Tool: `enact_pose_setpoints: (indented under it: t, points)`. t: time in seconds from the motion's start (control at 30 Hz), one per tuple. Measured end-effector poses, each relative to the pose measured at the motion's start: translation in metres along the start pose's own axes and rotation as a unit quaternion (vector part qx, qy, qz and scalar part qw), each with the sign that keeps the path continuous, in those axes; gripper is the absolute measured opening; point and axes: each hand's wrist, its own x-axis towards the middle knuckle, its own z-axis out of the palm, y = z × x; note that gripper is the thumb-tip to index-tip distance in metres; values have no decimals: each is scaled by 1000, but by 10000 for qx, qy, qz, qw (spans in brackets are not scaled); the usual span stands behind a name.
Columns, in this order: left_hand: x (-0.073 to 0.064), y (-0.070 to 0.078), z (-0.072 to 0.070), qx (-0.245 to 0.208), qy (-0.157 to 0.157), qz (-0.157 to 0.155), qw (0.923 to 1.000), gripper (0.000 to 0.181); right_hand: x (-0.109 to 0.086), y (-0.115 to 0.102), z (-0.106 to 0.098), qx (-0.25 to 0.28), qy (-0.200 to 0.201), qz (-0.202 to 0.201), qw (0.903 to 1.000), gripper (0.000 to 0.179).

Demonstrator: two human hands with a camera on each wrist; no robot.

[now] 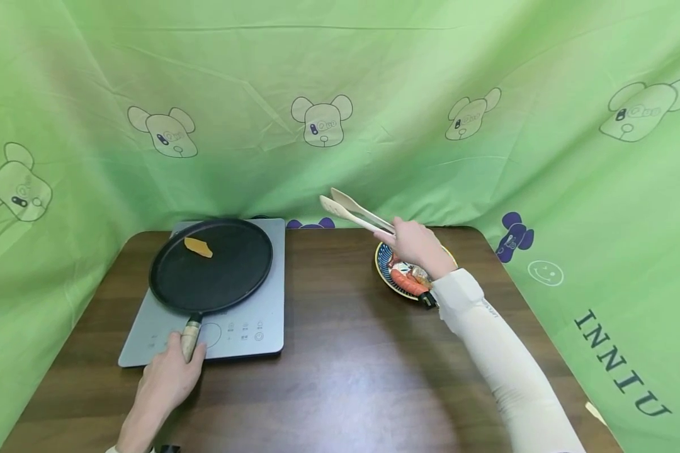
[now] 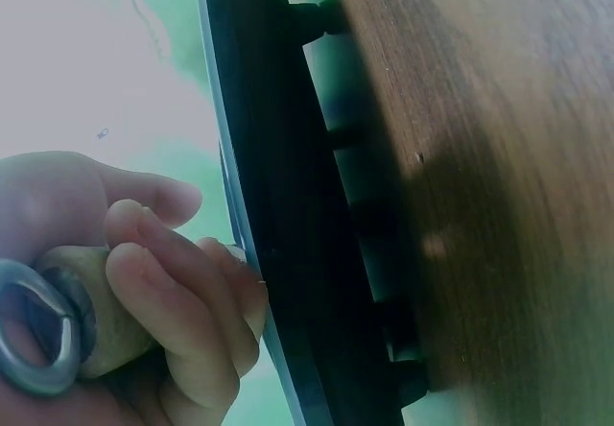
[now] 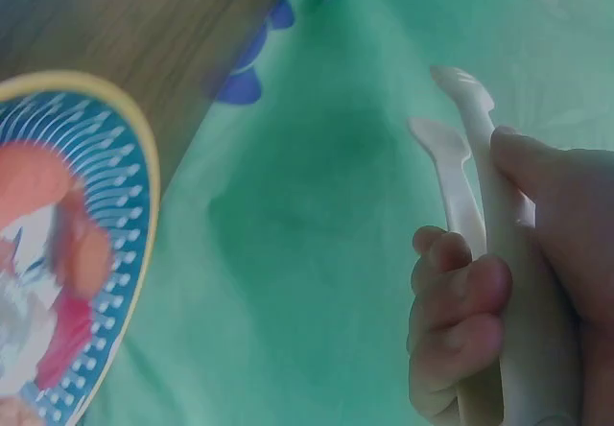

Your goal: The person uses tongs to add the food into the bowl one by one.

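Observation:
My left hand (image 1: 170, 376) grips the wooden handle (image 1: 190, 338) of a flat black frying pan (image 1: 215, 277). One thin orange-brown piece of food (image 1: 198, 246) lies in the pan, toward its far side. In the left wrist view, curled fingers (image 2: 182, 301) wrap that handle, which ends in a metal ring (image 2: 59, 325). My right hand (image 1: 416, 244) holds cream tongs (image 1: 354, 209) above a blue-patterned plate (image 1: 381, 263), their tips pointing up and left. The tongs' two arms stand slightly apart with nothing between them. On the plate lie a red sausage (image 1: 409, 283) and other food pieces, partly hidden by the hand.
Beneath the pan is a grey induction cooktop (image 1: 272, 302) with touch controls. Both cooktop and plate stand on a dark wooden table (image 1: 328, 352). Green cloth (image 1: 374, 94) printed with bear heads hangs behind and at the sides.

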Motion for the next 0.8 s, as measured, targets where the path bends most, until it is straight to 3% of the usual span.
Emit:
enact_pose_setpoints:
  t: [0.2,0.5,0.8]
  points:
    - [0,1,1,-14,95,-27,10000,60,-9,26,-3,8,73,258,9996,48]
    - [0,-1,2,32,104,36,9999,59,-26,67,-5,27,-122,546,9984,62]
    - [-1,0,0,8,-6,40,10000,60,-50,99,-4,-104,-116,700,9974,56]
